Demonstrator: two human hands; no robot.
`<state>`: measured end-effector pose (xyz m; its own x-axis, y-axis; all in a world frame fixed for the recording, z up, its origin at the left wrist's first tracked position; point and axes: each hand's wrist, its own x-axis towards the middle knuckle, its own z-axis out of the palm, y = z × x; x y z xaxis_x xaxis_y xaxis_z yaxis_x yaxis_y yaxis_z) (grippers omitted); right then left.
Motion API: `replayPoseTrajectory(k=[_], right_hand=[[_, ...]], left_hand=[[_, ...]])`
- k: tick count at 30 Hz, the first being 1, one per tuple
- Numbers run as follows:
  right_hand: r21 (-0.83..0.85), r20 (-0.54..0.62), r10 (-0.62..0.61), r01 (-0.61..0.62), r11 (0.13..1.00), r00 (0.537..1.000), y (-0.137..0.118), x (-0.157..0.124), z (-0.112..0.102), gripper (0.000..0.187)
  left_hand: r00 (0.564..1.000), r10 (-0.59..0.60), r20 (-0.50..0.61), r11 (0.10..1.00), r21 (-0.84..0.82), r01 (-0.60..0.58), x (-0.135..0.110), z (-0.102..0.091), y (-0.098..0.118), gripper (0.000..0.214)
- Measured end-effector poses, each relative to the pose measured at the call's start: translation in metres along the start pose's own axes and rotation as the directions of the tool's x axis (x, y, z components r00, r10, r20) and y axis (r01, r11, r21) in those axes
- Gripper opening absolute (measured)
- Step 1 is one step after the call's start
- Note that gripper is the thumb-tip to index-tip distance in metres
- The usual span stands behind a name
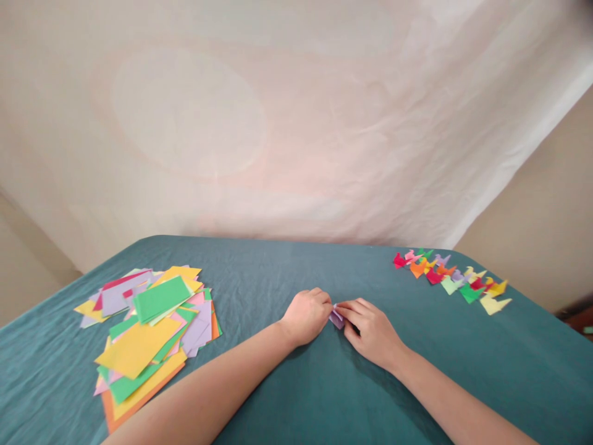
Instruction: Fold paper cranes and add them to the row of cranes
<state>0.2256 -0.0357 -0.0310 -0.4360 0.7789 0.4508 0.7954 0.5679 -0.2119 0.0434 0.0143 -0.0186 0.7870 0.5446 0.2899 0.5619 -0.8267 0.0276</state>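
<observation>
A small folded piece of purple paper [337, 317] is held between my two hands, low over the middle of the table. My left hand [307, 316] is closed on its left side, with the fingers curled and the fingertips partly hidden. On the right side, my right hand [370, 329] pinches the paper between thumb and fingers. Parts of the folds are covered by the fingers, so the paper's full shape cannot be made out.
A loose pile of coloured paper sheets [139, 346] lies to the left, beside my left forearm. Several folded paper birds [451, 284] stand in rows at the far right. A teal cloth [296, 395] covers the table, and a pale sheet [301, 123] hangs behind it.
</observation>
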Motion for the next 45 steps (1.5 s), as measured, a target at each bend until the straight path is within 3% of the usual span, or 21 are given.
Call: replayPoseTrajectory(k=[15,25,36,45], right_hand=[[-0.034,0.008,-0.077,0.077,0.996,0.997,0.001,0.0,0.002,0.034],[-0.035,0.116,-0.115,0.12,0.992,0.987,0.006,0.001,-0.002,0.025],[-0.175,0.155,-0.199,0.225,0.958,0.968,0.002,0.003,-0.01,0.024],[-0.241,0.323,-0.103,0.187,0.952,0.941,-0.006,-0.003,-0.022,0.029]], left_hand=[[1.0,-0.006,0.021,0.996,-0.09,0.008,-0.004,-0.001,-0.007,0.026],[1.0,0.013,0.023,0.996,-0.094,-0.011,-0.005,0.001,-0.008,0.033],[0.998,0.015,0.056,0.999,-0.038,-0.013,-0.003,-0.005,-0.005,0.031],[0.996,0.023,0.086,1.0,-0.021,-0.021,-0.003,-0.008,-0.006,0.038]])
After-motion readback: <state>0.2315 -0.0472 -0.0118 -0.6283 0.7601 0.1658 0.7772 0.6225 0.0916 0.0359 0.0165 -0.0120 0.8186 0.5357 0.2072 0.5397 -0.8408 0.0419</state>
